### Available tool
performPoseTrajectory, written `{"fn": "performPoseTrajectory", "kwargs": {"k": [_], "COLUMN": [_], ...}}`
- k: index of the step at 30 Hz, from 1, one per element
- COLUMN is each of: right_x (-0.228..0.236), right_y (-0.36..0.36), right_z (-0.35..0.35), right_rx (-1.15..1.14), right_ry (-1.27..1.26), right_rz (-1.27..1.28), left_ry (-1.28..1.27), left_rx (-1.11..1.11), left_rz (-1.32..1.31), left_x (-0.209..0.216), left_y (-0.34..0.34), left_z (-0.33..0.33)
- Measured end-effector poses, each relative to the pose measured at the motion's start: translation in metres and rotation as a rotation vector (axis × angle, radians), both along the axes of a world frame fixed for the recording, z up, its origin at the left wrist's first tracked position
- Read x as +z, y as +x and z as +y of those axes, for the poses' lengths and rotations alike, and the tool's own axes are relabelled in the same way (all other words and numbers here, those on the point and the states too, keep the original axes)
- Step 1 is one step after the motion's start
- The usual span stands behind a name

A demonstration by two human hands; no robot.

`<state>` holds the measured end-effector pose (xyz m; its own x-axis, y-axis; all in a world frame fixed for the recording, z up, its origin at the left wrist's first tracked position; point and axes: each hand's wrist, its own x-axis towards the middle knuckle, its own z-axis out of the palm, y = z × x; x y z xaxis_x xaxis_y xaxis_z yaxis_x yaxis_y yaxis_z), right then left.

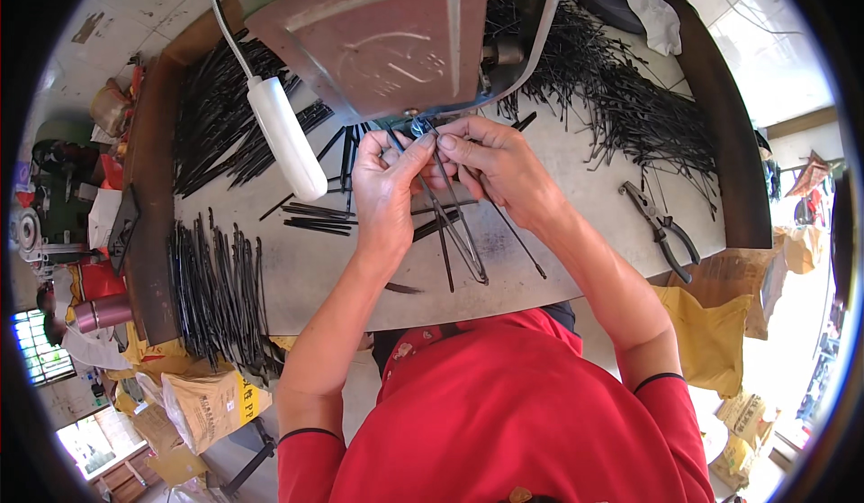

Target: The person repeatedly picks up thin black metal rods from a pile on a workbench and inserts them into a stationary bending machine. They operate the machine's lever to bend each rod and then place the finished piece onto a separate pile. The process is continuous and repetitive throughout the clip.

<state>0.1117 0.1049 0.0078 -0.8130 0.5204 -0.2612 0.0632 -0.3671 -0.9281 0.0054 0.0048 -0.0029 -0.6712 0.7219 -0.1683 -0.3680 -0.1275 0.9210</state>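
Below the head of a reddish-brown machine (382, 49), both my hands are close together with fingers pinched. My left hand (385, 188) grips thin black metal rods (461, 238) that hang down and meet near a joined lower end. Beside it, my right hand (508, 168) pinches the upper part of a thin rod, near a small shiny metal part (419, 127) at the machine's tip. Another long rod (517, 235) slants down from under my right hand. The fingers partly hide how the rods meet at the top.
A white lamp (288, 139) hangs left of my hands. Piles of black rods lie at the far left (225, 112), far right (621, 98) and near left (216, 278). Short black rods (319, 218) lie by my left wrist. Pliers (661, 231) rest at the right. A raised brown edge (151, 224) borders the metal table.
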Motion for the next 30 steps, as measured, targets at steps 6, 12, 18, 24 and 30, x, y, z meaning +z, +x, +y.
{"fn": "performPoseTrajectory", "kwargs": {"k": [6, 12, 18, 24, 30], "right_x": [-0.005, 0.005, -0.016, 0.0, -0.001], "right_y": [-0.003, -0.008, -0.004, -0.006, -0.006], "right_z": [-0.002, -0.001, -0.009, -0.01, -0.006], "right_rx": [-0.019, -0.008, -0.064, -0.037, -0.025], "right_ry": [-0.064, 0.023, -0.214, -0.018, -0.164], "right_rz": [0.02, -0.004, 0.135, 0.003, 0.058], "left_ry": [0.033, 0.092, 0.054, -0.031, -0.058], "left_rx": [0.03, 0.016, 0.045, 0.01, -0.065], "left_rz": [-0.03, -0.176, -0.084, -0.133, -0.106], "left_x": [-0.005, -0.003, -0.014, -0.002, 0.005], "left_y": [0.0, -0.001, 0.0, -0.005, -0.016], "left_z": [0.002, 0.002, 0.001, 0.0, 0.001]}}
